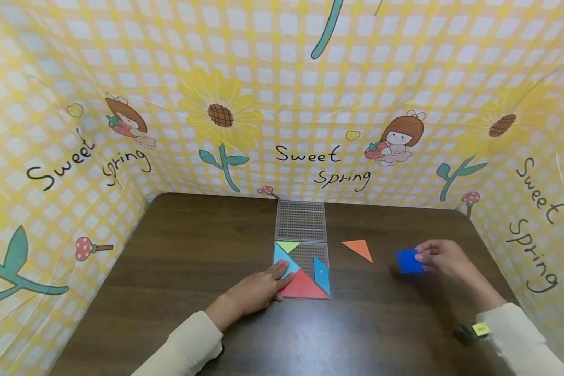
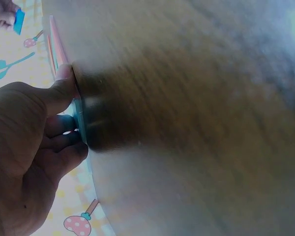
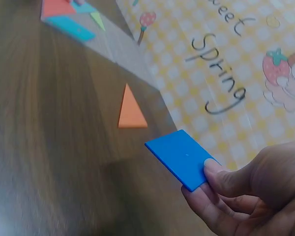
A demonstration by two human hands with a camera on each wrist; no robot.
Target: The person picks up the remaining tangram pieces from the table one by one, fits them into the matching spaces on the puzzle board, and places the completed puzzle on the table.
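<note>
My right hand [image 1: 444, 258] pinches a blue square tangram piece [image 3: 182, 157] between thumb and fingers, held above the table on the right. My left hand [image 1: 258, 287] rests at the left side of a clear hinged tangram case [image 1: 330, 261], fingertips on the pieces and thumb near its front corner. Inside lie a light blue triangle [image 1: 280, 254], a red triangle [image 1: 303, 286], a small green triangle [image 1: 289, 246] and a blue parallelogram [image 1: 321, 274]. The left fingers partly cover the light blue and red triangles. An orange triangle [image 1: 360, 249] lies on the table between case and right hand.
The case's gridded lid [image 1: 301, 220] lies unfolded toward the back of the brown wooden table [image 1: 207, 235]. A yellow checked cloth [image 1: 301, 94] with flowers and lettering stands behind the table and along both sides.
</note>
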